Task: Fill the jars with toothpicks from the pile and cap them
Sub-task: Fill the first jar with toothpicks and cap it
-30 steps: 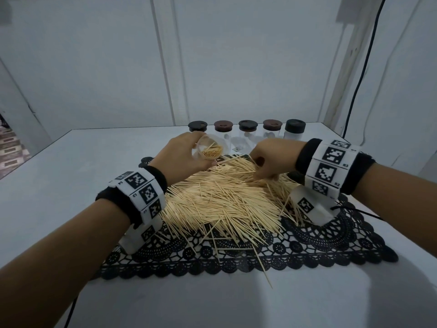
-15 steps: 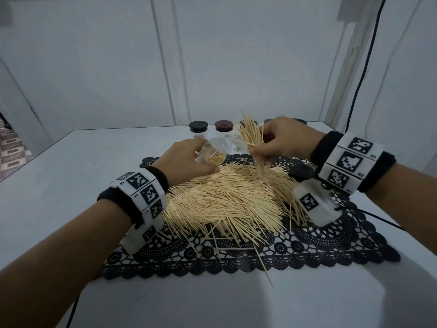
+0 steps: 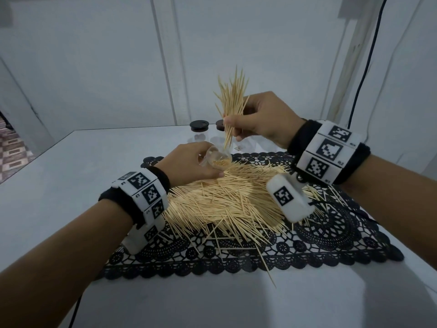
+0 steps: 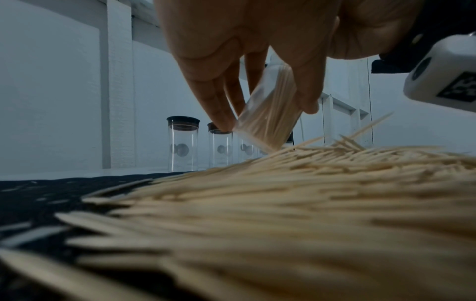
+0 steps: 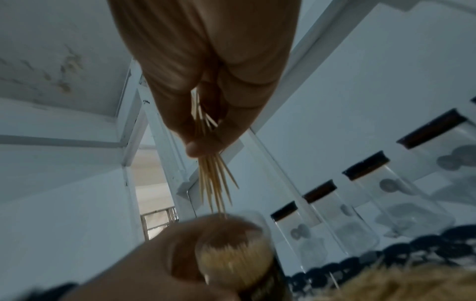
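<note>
My left hand (image 3: 189,162) grips a clear glass jar (image 3: 216,159), tilted with its open mouth toward me and partly filled with toothpicks. The same jar (image 4: 268,114) leans over the pile in the left wrist view. My right hand (image 3: 257,119) pinches a bunch of toothpicks (image 3: 231,102) upright, its lower tips just above the jar's mouth. In the right wrist view the bunch (image 5: 213,175) points down at the jar (image 5: 231,252). The big toothpick pile (image 3: 231,200) lies on a black lace mat (image 3: 331,233).
Capped clear jars stand in a row at the back of the white table (image 3: 71,166); one with a black lid (image 3: 199,126) shows left of my right hand, others (image 5: 368,183) behind it. A black cable (image 3: 361,74) hangs down the right wall. Stray toothpicks lie at the mat's front edge.
My right hand has lifted a bunch of toothpicks off the pile and raised it upright over the jar's mouth. The left hand has kept the tilted jar nearly still.
</note>
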Demonstrator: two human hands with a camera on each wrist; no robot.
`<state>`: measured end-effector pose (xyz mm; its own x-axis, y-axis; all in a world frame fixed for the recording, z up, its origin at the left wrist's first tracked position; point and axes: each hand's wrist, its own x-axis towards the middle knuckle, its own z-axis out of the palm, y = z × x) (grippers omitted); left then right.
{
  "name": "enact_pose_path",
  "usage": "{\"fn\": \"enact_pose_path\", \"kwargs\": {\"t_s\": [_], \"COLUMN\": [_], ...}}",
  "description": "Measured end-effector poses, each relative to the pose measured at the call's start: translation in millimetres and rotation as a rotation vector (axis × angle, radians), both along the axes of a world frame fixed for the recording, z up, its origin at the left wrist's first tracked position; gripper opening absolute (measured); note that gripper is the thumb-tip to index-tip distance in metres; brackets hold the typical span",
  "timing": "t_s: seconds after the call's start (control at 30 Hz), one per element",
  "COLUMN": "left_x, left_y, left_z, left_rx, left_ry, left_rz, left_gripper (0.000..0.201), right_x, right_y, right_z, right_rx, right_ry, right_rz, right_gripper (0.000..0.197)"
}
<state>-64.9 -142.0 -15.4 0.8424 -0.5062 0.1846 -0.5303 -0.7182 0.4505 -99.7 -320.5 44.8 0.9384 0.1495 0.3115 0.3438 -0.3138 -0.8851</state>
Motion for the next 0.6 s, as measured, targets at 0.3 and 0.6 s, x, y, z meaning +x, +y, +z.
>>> {"fn": "enact_pose_path", "kwargs": {"t_s": [0.3,0.6], "left_x": [-2.0,-4.1], "left_y": [-1.3,-2.2], "left_z": [-0.5,2.2], "left_rx": [-0.033,-0.041], "left_ry": [0.003,-0.002], "left_rz": [-0.006,0.011], "left_gripper": [0.053,0.044], "right_x": [5.9,3.5], "right_y": [12.3,17.6], "right_z": [-34.1,-48.4], "right_rx": [-0.178,-0.378], "right_ry": [-0.061,-0.218], "right_rz": [-0.075,-0.089], "right_gripper": [0.010,0.022]}}
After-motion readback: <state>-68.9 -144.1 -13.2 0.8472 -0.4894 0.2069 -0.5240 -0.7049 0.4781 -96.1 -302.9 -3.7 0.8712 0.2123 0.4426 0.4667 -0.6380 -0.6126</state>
